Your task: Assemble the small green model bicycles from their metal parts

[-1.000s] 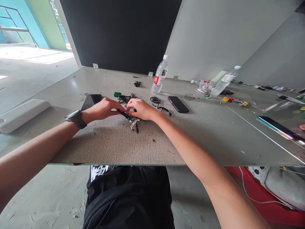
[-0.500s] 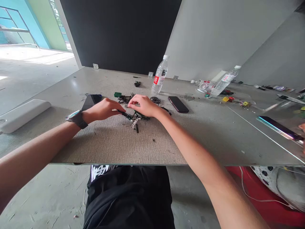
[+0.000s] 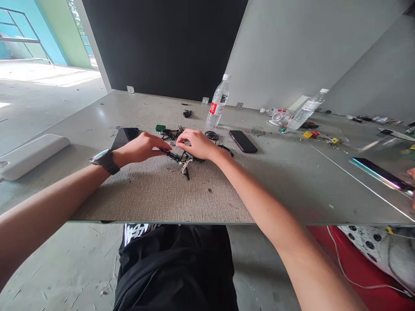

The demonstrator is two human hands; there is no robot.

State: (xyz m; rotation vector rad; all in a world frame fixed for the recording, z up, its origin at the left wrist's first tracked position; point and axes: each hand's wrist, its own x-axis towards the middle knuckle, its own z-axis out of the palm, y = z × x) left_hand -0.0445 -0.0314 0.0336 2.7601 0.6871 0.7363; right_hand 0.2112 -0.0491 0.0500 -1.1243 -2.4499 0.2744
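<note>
My left hand (image 3: 151,147), with a watch (image 3: 103,160) on its wrist, is closed around the end of a slim dark green part (image 3: 171,154) lying low over the mat. Beside it, my right hand (image 3: 196,143) has thumb and fingers pinched together; what is between them is too small to make out. A silvery piece (image 3: 186,166) and a short black rod (image 3: 187,175) sit just in front of the hands. Behind the fingers are a green box-like piece (image 3: 160,128), black framework (image 3: 168,134) and a tiny ring (image 3: 171,144). A black spoked wheel (image 3: 212,135) lies right of my right hand.
A dark phone (image 3: 243,141) and a curved black part (image 3: 226,150) lie right; another phone (image 3: 125,137) lies left. A water bottle (image 3: 218,103) stands behind. A white case (image 3: 34,156) is far left. At the right edge, another person's fingers (image 3: 411,173) touch a phone (image 3: 381,173).
My right hand has shifted very slightly to the right. The left hand stays almost still, and the slim dark part and silvery piece have moved a touch.
</note>
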